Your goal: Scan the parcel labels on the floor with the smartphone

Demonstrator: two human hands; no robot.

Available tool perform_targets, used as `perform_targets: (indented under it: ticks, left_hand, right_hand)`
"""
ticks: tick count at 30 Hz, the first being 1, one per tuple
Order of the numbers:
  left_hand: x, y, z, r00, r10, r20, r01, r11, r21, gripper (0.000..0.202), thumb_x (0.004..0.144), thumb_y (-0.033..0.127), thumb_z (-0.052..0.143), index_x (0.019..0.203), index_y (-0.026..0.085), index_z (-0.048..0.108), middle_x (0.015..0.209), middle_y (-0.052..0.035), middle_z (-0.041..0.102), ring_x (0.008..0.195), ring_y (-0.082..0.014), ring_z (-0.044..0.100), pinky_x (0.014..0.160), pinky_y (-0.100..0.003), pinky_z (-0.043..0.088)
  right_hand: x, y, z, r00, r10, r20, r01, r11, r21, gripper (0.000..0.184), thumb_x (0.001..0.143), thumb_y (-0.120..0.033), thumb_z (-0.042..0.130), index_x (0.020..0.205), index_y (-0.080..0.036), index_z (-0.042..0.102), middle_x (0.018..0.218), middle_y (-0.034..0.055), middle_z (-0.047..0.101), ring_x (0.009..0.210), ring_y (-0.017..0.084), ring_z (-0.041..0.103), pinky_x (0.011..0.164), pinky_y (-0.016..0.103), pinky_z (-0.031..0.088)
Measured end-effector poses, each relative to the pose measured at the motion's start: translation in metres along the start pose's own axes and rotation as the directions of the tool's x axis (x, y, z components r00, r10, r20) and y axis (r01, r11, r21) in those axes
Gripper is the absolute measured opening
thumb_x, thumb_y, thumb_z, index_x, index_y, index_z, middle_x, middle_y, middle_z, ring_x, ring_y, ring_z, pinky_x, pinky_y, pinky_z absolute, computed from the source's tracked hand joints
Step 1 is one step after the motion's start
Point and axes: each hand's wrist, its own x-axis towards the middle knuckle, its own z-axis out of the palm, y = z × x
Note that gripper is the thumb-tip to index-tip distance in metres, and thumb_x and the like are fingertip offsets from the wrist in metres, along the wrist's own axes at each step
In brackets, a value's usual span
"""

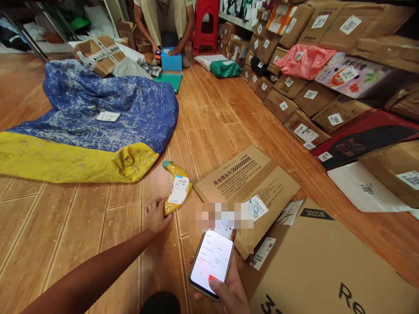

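My left hand [157,216] reaches to the floor, with its fingers curled around the lower end of a narrow yellow plastic-wrapped parcel [187,188]. A white shipping label [179,190] is stuck on that parcel, and its far tip is greenish. My right hand [231,285] grips a smartphone [212,261], thumb over the lower part of the lit screen. Above the phone, part of the picture is blurred into blocks. Just beyond the phone lies a flat brown carton [248,174] with printed text and a label.
A larger carton [321,261] fills the lower right. A blue and yellow woven sack [111,100] spreads at left. Labelled boxes [310,93] are stacked along the right. At the back a person's hands [176,49] hold a blue box [172,62], near a red stool [205,26].
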Motion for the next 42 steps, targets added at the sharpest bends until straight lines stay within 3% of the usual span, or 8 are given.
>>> perform_targets:
  ticks: [15, 24, 30, 34, 38, 42]
  left_hand:
    - [0.0, -0.002, 0.003, 1.0, -0.001, -0.009, 0.001, 1.0, 0.02, 0.055, 0.074, 0.026, 0.061, 0.127, 0.018, 0.049, 0.116, -0.0117, 0.051, 0.109, -0.0311, 0.046, 0.093, -0.045, 0.035]
    - [0.0, -0.002, 0.002, 1.0, 0.018, -0.015, -0.018, 1.0, 0.02, 0.054, 0.074, 0.027, 0.062, 0.127, 0.019, 0.05, 0.115, -0.0119, 0.051, 0.108, -0.0309, 0.047, 0.093, -0.045, 0.035]
    - [0.001, -0.002, 0.003, 1.0, 0.022, -0.02, -0.021, 1.0, 0.019, 0.055, 0.075, 0.027, 0.063, 0.128, 0.018, 0.049, 0.116, -0.0121, 0.051, 0.108, -0.031, 0.046, 0.093, -0.045, 0.034]
    - [0.0, -0.002, 0.002, 1.0, 0.019, -0.019, -0.019, 1.0, 0.017, 0.054, 0.075, 0.026, 0.062, 0.127, 0.018, 0.049, 0.116, -0.0121, 0.051, 0.108, -0.0309, 0.046, 0.093, -0.045, 0.034]
    - [0.0, -0.001, 0.002, 1.0, 0.006, -0.019, -0.006, 1.0, 0.019, 0.054, 0.075, 0.027, 0.061, 0.127, 0.018, 0.05, 0.117, -0.0126, 0.051, 0.109, -0.0316, 0.046, 0.094, -0.045, 0.034]
    - [0.0, 0.0, 0.002, 1.0, 0.002, -0.014, -0.002, 1.0, 0.018, 0.055, 0.075, 0.026, 0.062, 0.127, 0.018, 0.05, 0.117, -0.0124, 0.051, 0.11, -0.0315, 0.046, 0.094, -0.045, 0.034]
  right_hand:
    - [0.001, 0.005, -0.002, 0.999, -0.005, 0.05, 0.005, 1.0, 0.003, 0.123, 0.057, -0.025, 0.081, 0.144, -0.027, -0.006, 0.093, 0.0065, 0.073, 0.075, 0.024, 0.069, 0.046, 0.026, 0.052]
    - [0.002, 0.008, -0.007, 0.998, -0.004, 0.059, 0.007, 0.999, -0.045, 0.123, 0.059, -0.025, 0.08, 0.145, -0.027, -0.009, 0.097, 0.0081, 0.073, 0.074, 0.025, 0.069, 0.053, 0.033, 0.058]
    - [0.001, 0.01, -0.009, 0.992, -0.023, 0.122, 0.03, 0.998, -0.059, 0.114, 0.062, -0.027, 0.078, 0.146, -0.026, 0.002, 0.097, 0.0095, 0.073, 0.077, 0.026, 0.069, 0.058, 0.037, 0.058]
    - [-0.001, 0.008, -0.002, 0.996, 0.001, 0.085, 0.002, 0.999, -0.037, 0.12, 0.06, -0.025, 0.078, 0.144, -0.024, -0.009, 0.092, 0.0083, 0.074, 0.072, 0.025, 0.069, 0.053, 0.032, 0.056]
    - [-0.003, 0.006, 0.004, 0.997, 0.0, 0.071, 0.002, 1.0, -0.027, 0.121, 0.057, -0.025, 0.078, 0.142, -0.021, -0.008, 0.087, 0.0087, 0.074, 0.069, 0.026, 0.07, 0.049, 0.032, 0.054]
    - [-0.004, 0.005, 0.006, 0.998, 0.011, 0.064, -0.009, 1.0, -0.023, 0.124, 0.056, -0.027, 0.08, 0.141, -0.023, -0.01, 0.086, 0.0064, 0.074, 0.073, 0.027, 0.07, 0.056, 0.036, 0.057]
